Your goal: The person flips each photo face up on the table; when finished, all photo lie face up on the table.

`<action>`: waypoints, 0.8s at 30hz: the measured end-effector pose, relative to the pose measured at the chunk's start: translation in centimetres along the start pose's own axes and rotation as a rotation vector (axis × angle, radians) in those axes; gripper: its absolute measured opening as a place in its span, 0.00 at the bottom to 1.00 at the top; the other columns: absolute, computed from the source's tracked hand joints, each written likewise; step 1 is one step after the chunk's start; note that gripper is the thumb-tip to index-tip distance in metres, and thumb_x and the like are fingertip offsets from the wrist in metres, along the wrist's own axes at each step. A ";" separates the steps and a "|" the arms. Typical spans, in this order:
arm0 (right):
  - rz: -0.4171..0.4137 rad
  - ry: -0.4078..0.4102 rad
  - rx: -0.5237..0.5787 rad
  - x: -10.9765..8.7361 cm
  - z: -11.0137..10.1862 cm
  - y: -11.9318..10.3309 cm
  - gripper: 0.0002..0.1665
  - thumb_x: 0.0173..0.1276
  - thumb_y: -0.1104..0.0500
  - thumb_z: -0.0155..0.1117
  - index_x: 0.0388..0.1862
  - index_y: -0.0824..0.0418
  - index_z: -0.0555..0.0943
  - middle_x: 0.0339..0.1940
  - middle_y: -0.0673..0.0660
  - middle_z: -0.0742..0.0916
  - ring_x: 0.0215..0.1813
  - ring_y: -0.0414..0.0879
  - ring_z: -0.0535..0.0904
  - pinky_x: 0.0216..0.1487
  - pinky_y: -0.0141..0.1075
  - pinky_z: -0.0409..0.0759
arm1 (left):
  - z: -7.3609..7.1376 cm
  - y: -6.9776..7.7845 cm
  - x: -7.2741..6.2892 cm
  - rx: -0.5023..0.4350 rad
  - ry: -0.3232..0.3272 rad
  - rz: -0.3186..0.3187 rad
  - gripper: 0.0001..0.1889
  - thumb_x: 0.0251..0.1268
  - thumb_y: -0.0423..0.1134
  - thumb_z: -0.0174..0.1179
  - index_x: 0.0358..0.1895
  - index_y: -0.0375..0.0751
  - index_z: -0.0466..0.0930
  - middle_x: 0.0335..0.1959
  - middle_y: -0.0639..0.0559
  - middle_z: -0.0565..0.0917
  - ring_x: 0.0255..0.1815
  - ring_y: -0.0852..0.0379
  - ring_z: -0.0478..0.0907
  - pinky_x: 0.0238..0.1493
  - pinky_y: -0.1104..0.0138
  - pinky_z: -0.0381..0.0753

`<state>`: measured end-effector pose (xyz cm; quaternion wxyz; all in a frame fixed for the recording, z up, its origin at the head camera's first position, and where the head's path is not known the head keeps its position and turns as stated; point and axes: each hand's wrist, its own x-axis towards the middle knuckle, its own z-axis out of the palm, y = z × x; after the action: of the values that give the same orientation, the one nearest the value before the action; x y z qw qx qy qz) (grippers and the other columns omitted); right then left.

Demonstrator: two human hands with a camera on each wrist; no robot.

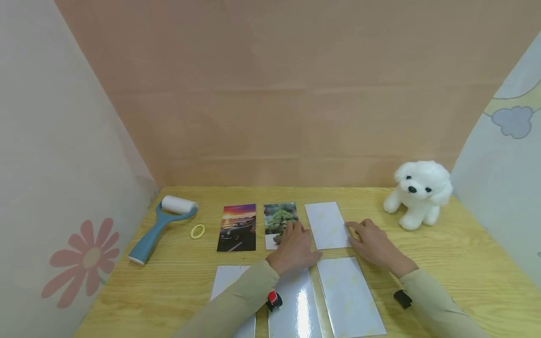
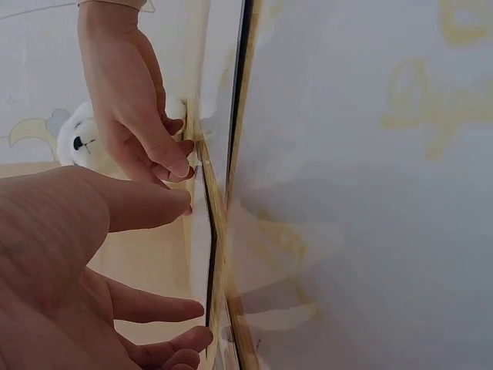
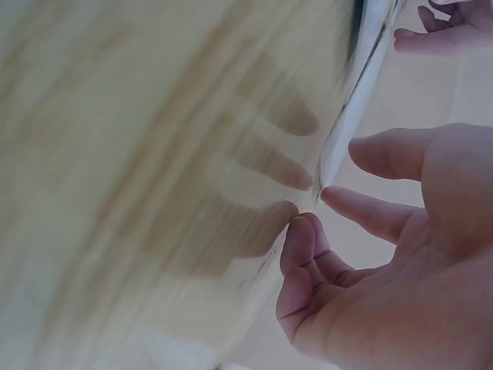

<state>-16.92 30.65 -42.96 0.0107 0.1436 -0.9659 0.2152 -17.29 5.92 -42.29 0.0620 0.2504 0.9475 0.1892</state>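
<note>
My left hand (image 1: 294, 249) reaches over the lower part of a bonsai photo (image 1: 280, 215), covering some of it, with relaxed fingers and the thumb held out to the right. To the right of that photo lies a white card (image 1: 327, 225) with faint yellow marks. Fingertips of my right hand (image 1: 374, 241) meet this card's right edge; in the right wrist view the fingers (image 3: 370, 212) are loosely bent at the tabletop. A photo of a car at sunset (image 1: 237, 227) lies on the left. Nearer me are a glossy sheet (image 1: 291, 300) and a white rectangular sheet (image 1: 351, 295).
Another white sheet (image 1: 228, 277) lies partly under my left sleeve. At the left are a blue-handled roller (image 1: 154, 237) with a white roll and a yellow ring (image 1: 197, 232). A white plush dog (image 1: 422, 192) sits back right on the wooden table (image 1: 456, 263). Walls enclose three sides.
</note>
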 end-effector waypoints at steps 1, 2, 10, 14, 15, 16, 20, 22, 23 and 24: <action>0.004 -0.003 -0.004 0.0 0.0 0.0 0.25 0.72 0.61 0.61 0.65 0.70 0.77 0.37 0.59 0.74 0.30 0.46 0.66 0.28 0.40 0.64 | 0.1 0.0 0.1 0.005 0.000 0.000 0.19 0.67 0.54 0.64 0.29 0.43 0.74 0.42 0.46 0.68 0.48 0.48 0.61 0.56 0.55 0.66; 0.008 -0.004 -0.010 0.0 0.0 -0.1 0.25 0.72 0.61 0.61 0.65 0.70 0.77 0.37 0.59 0.74 0.30 0.46 0.66 0.28 0.40 0.63 | 0.2 0.1 0.1 0.008 -0.002 0.002 0.19 0.67 0.54 0.64 0.29 0.43 0.74 0.41 0.46 0.68 0.48 0.48 0.61 0.55 0.55 0.66; 0.033 -0.026 -0.009 0.0 -0.1 -0.2 0.25 0.73 0.59 0.62 0.64 0.70 0.77 0.39 0.61 0.75 0.31 0.48 0.67 0.31 0.42 0.64 | 0.7 0.5 0.6 0.045 0.000 -0.023 0.21 0.66 0.56 0.63 0.28 0.41 0.74 0.40 0.46 0.67 0.47 0.48 0.60 0.52 0.57 0.64; 0.039 -0.034 -0.016 0.1 -0.2 -0.4 0.25 0.73 0.58 0.62 0.65 0.70 0.76 0.40 0.62 0.76 0.33 0.49 0.69 0.33 0.44 0.66 | 0.9 0.7 0.8 0.054 0.009 -0.053 0.23 0.64 0.58 0.64 0.30 0.39 0.75 0.42 0.45 0.68 0.48 0.47 0.60 0.54 0.57 0.65; 0.038 -0.035 -0.018 0.1 -0.2 -0.5 0.25 0.73 0.58 0.62 0.65 0.70 0.76 0.41 0.63 0.76 0.33 0.49 0.69 0.33 0.45 0.66 | 0.9 0.8 0.8 0.053 0.010 -0.058 0.23 0.64 0.58 0.64 0.30 0.39 0.75 0.41 0.45 0.68 0.48 0.47 0.60 0.53 0.57 0.65; 0.037 -0.037 -0.017 0.1 -0.3 -0.5 0.25 0.73 0.58 0.62 0.65 0.70 0.76 0.41 0.63 0.76 0.33 0.50 0.69 0.33 0.45 0.66 | 0.9 0.8 0.9 0.052 0.011 -0.061 0.23 0.64 0.58 0.64 0.29 0.40 0.75 0.41 0.45 0.67 0.48 0.47 0.60 0.52 0.58 0.65; 0.040 -0.042 -0.015 0.0 -0.3 -0.6 0.25 0.74 0.58 0.62 0.64 0.70 0.76 0.41 0.63 0.76 0.34 0.50 0.69 0.34 0.46 0.66 | 1.0 0.9 1.0 0.042 0.014 -0.067 0.22 0.63 0.57 0.65 0.28 0.40 0.74 0.40 0.46 0.66 0.46 0.47 0.59 0.50 0.58 0.63; 0.040 -0.044 -0.015 0.0 -0.2 -0.6 0.25 0.73 0.57 0.62 0.64 0.70 0.76 0.41 0.63 0.76 0.34 0.50 0.69 0.33 0.45 0.66 | 1.1 0.9 1.1 0.030 0.017 -0.066 0.22 0.63 0.56 0.65 0.28 0.41 0.74 0.40 0.46 0.66 0.47 0.47 0.59 0.49 0.58 0.63; 0.040 -0.045 -0.015 0.0 -0.2 -0.6 0.25 0.73 0.57 0.62 0.64 0.70 0.76 0.41 0.63 0.76 0.34 0.50 0.69 0.33 0.45 0.66 | 1.2 0.9 1.1 0.021 0.017 -0.067 0.21 0.63 0.56 0.65 0.27 0.41 0.74 0.40 0.46 0.66 0.47 0.47 0.59 0.49 0.58 0.63; 0.043 -0.046 -0.017 -0.1 -0.2 -0.6 0.26 0.73 0.57 0.63 0.64 0.70 0.76 0.41 0.63 0.76 0.34 0.50 0.69 0.33 0.45 0.66 | 1.2 1.0 1.1 0.014 0.021 -0.066 0.21 0.63 0.55 0.65 0.27 0.41 0.74 0.40 0.46 0.66 0.47 0.47 0.59 0.48 0.58 0.63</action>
<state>-16.69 30.19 -42.52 -0.0148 0.1278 -0.9706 0.2035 -17.58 7.63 -43.01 0.0565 0.2176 0.9571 0.1829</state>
